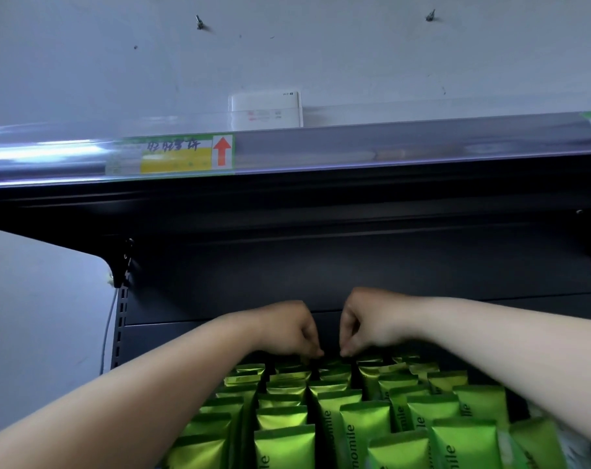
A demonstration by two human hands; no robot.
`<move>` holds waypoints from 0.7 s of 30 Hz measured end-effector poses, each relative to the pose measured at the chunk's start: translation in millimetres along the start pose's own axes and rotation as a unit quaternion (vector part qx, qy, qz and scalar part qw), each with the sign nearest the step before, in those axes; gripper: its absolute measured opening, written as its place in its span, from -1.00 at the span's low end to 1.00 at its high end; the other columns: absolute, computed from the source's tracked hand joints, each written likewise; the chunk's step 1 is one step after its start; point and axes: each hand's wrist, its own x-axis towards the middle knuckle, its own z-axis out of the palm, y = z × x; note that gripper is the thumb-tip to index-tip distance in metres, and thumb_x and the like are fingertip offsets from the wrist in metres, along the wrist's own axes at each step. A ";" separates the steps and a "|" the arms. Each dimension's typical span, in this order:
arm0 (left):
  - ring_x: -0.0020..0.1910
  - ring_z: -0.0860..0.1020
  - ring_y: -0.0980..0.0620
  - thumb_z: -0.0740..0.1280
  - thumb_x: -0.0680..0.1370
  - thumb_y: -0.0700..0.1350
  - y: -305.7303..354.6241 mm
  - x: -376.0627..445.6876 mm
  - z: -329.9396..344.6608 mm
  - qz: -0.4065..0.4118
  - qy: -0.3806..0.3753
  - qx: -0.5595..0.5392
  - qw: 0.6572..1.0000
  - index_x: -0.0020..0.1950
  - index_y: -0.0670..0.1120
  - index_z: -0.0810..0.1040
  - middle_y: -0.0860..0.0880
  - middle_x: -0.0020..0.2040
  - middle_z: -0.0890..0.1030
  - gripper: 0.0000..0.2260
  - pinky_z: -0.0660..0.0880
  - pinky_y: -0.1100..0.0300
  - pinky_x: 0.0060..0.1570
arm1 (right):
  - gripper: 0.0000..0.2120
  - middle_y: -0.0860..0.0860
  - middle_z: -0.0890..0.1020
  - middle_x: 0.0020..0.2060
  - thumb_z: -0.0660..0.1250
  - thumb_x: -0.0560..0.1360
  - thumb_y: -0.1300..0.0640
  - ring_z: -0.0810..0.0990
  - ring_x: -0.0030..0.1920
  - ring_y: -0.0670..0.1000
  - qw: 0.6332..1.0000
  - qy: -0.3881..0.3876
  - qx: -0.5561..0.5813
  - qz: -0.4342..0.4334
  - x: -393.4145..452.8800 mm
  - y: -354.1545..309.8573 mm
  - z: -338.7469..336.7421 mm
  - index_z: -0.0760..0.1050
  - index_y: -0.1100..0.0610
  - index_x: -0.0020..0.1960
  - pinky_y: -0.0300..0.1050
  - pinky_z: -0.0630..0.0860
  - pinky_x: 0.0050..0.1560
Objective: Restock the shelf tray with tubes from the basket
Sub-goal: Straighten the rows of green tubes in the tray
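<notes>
— Dark metal shelving [321, 265] backs your view, under a pale wall. Where do your fingers sit?

— Your left hand [287, 328] and right hand [368, 321] are knuckles-up, fingers curled down, tips pinched at the crimped top of a back-row tube [331, 364]; whether they actually grip it, you cannot tell.

— And the stock?

— Glossy green tubes [365, 431] stand upright in tight rows below your outstretched forearms, flat seams uppermost.

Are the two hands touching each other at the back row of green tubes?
Apart. In the head view, a dark gap shows between the left hand and the right hand, down to their fingertips above the green tubes.
</notes>
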 end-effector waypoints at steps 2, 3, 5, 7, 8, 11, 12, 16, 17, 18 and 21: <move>-0.29 0.46 0.16 0.36 0.52 -0.07 -1.0 4.7 0.6 -0.002 -0.005 -0.002 1.000 0.06 -0.16 0.66 0.05 -0.27 0.57 -0.78 0.36 0.26 -0.19 | -0.81 -0.08 0.58 -0.30 0.45 0.41 0.11 0.42 -0.38 -0.19 1.000 -0.003 -0.016 0.008 5.4 3.1 -0.4 0.66 0.15 -0.01 -0.33 0.34 -0.31; -0.24 0.46 0.14 0.37 0.51 -0.08 -0.3 6.7 1.3 0.000 -0.013 -0.001 1.000 0.08 -0.16 0.66 0.01 -0.21 0.58 -0.78 0.35 0.26 -0.19 | -0.80 -0.09 0.56 -0.32 0.45 0.41 0.11 0.42 -0.37 -0.18 0.999 -0.014 -0.027 0.011 7.8 3.9 1.0 0.65 0.16 0.00 -0.31 0.33 -0.32; -0.26 0.45 0.17 0.39 0.50 -0.11 1.8 10.5 2.8 0.008 -0.029 0.012 0.999 0.09 -0.14 0.65 -0.03 -0.12 0.62 -0.79 0.35 0.27 -0.21 | -0.78 -0.07 0.55 -0.27 0.44 0.41 0.11 0.46 -0.28 -0.10 0.997 -0.040 -0.059 0.011 11.4 4.6 6.8 0.64 0.16 0.02 -0.26 0.33 -0.32; -0.34 0.42 0.21 0.40 0.48 -0.12 3.3 15.0 3.8 0.012 -0.041 0.033 0.999 0.09 -0.12 0.66 -0.07 -0.05 0.66 -0.79 0.35 0.27 -0.23 | -0.76 -0.02 0.57 -0.20 0.44 0.41 0.10 0.47 -0.19 -0.05 0.994 -0.061 -0.090 0.006 13.8 4.6 14.4 0.63 0.17 0.03 -0.26 0.31 -0.34; -0.36 0.41 0.21 0.41 0.48 -0.11 3.9 16.9 4.1 0.014 -0.048 0.043 0.998 0.08 -0.12 0.66 -0.06 -0.08 0.64 -0.79 0.35 0.25 -0.22 | -0.76 0.03 0.60 -0.16 0.45 0.41 0.10 0.46 -0.18 -0.04 0.993 -0.064 -0.098 0.006 15.0 4.6 18.1 0.63 0.17 0.03 -0.26 0.30 -0.35; -0.36 0.39 0.20 0.42 0.47 -0.10 6.0 21.3 7.4 0.014 -0.072 0.068 0.995 0.07 -0.12 0.66 0.02 -0.16 0.56 -0.79 0.35 0.22 -0.21 | -0.78 0.04 0.67 -0.12 0.45 0.40 0.11 0.47 -0.24 -0.05 0.993 -0.054 -0.106 0.016 18.2 5.0 25.8 0.63 0.17 0.01 -0.23 0.32 -0.35; -0.37 0.38 0.20 0.42 0.47 -0.11 6.4 22.4 9.2 0.015 -0.076 0.075 0.994 0.07 -0.12 0.66 0.00 -0.15 0.57 -0.80 0.34 0.23 -0.25 | -0.80 0.00 0.65 -0.22 0.45 0.40 0.12 0.46 -0.31 -0.06 0.993 -0.047 -0.106 0.015 18.5 5.0 26.8 0.63 0.17 -0.01 -0.24 0.31 -0.37; -0.35 0.40 0.20 0.41 0.45 -0.19 2.4 23.4 11.2 0.011 -0.092 0.092 0.991 0.06 -0.13 0.66 -0.08 0.02 0.67 -0.81 0.34 0.26 -0.27 | -0.84 -0.09 0.49 -0.40 0.44 0.41 0.13 0.44 -0.34 -0.08 0.995 -0.016 -0.094 0.009 19.3 2.0 29.5 0.65 0.17 -0.04 -0.28 0.28 -0.40; -0.31 0.43 0.19 0.41 0.45 -0.20 0.9 23.5 10.2 0.010 -0.097 0.094 0.991 0.06 -0.13 0.66 -0.08 0.04 0.67 -0.80 0.35 0.25 -0.25 | -0.84 -0.07 0.53 -0.35 0.44 0.40 0.12 0.46 -0.29 -0.07 0.996 -0.012 -0.086 0.009 19.1 1.3 29.8 0.65 0.16 -0.05 -0.27 0.30 -0.39; -0.28 0.45 0.18 0.40 0.46 -0.21 -0.4 23.2 9.2 0.010 -0.100 0.095 0.990 0.07 -0.13 0.66 -0.07 0.04 0.67 -0.80 0.36 0.24 -0.23 | -0.84 -0.05 0.58 -0.30 0.45 0.40 0.12 0.48 -0.25 -0.07 0.997 -0.009 -0.080 0.009 18.9 0.9 30.2 0.66 0.15 -0.05 -0.25 0.32 -0.37; -0.32 0.43 0.22 0.38 0.46 -0.24 -2.7 22.2 7.1 0.010 -0.103 0.088 0.991 0.06 -0.13 0.66 -0.07 0.04 0.67 -0.81 0.36 0.27 -0.23 | -0.84 0.02 0.69 -0.15 0.45 0.39 0.09 0.50 -0.23 -0.08 0.997 0.003 -0.070 0.012 19.0 1.2 31.7 0.66 0.12 -0.07 -0.22 0.38 -0.26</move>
